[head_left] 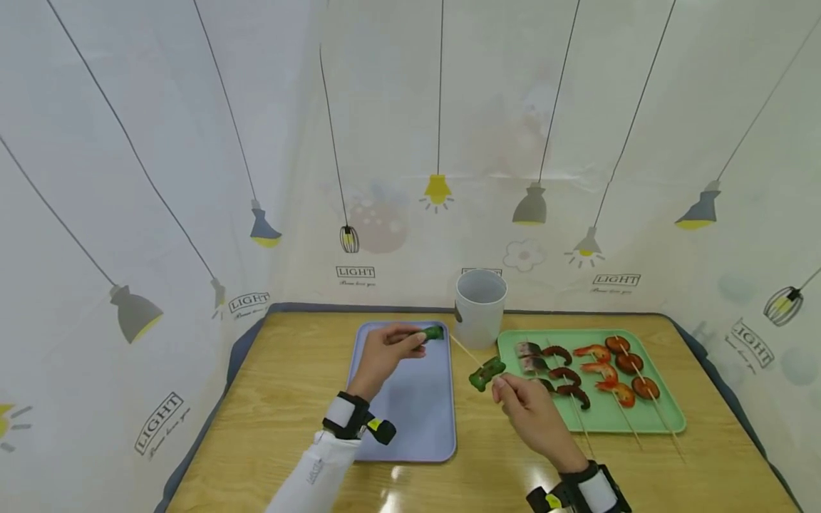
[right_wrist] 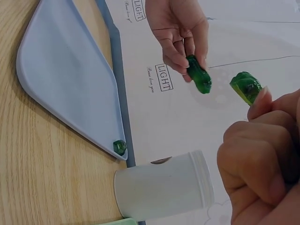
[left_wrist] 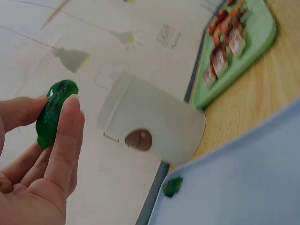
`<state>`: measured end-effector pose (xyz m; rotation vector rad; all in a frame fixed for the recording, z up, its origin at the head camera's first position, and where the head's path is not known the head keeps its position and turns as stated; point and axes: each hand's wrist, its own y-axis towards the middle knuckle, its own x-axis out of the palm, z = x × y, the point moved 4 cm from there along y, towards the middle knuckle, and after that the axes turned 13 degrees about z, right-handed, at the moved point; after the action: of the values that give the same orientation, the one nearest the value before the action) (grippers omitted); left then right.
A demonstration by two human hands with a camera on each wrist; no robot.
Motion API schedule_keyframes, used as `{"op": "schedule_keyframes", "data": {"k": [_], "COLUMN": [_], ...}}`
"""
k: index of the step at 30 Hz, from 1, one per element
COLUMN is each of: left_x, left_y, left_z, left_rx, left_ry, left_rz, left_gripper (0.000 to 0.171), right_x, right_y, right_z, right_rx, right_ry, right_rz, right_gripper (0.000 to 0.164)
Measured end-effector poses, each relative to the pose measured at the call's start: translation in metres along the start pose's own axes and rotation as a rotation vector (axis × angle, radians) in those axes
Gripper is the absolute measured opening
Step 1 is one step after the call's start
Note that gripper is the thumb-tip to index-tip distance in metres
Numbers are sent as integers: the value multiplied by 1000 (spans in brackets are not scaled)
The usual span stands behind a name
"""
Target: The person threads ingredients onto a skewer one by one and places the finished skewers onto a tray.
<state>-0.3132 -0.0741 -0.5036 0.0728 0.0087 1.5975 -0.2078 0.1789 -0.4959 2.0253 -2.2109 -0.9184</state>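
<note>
My left hand (head_left: 387, 350) pinches a glossy green pepper piece (left_wrist: 56, 110) between thumb and fingers above the lilac tray (head_left: 410, 420). My right hand (head_left: 531, 415), to the right of that tray, grips a second green pepper piece (head_left: 487, 374) by its lower edge. A thin wooden skewer (head_left: 463, 349) sticks out of this piece, its bare end slanting up and left toward my left hand. In the right wrist view the two pieces (right_wrist: 246, 87) face each other, apart. Another green piece (right_wrist: 120, 147) lies in the tray's far corner.
A white cup (head_left: 479, 313) with a brown mark stands behind, between the trays. On the right, a green tray (head_left: 670, 420) holds skewers of shrimp (head_left: 599, 370), mushrooms (head_left: 644, 387), tentacles (head_left: 564, 375) and fish pieces (head_left: 534, 365); several sticks overhang its front edge. A printed curtain surrounds the table.
</note>
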Motion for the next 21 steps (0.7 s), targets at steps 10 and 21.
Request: {"op": "schedule_keyframes", "data": {"k": [10, 21], "left_x": [6, 9], "left_y": [-31, -49], "left_z": [2, 3], "left_rx": [-148, -223], "left_ry": [-323, -389], "left_rz": [71, 111], "left_gripper": [31, 29], "right_x": [11, 17], "right_y": [-6, -11], "right_z": [-6, -9], "right_rx": [20, 24], "right_ry": [1, -25], "right_rz": [-67, -132], "right_gripper": [33, 33]}}
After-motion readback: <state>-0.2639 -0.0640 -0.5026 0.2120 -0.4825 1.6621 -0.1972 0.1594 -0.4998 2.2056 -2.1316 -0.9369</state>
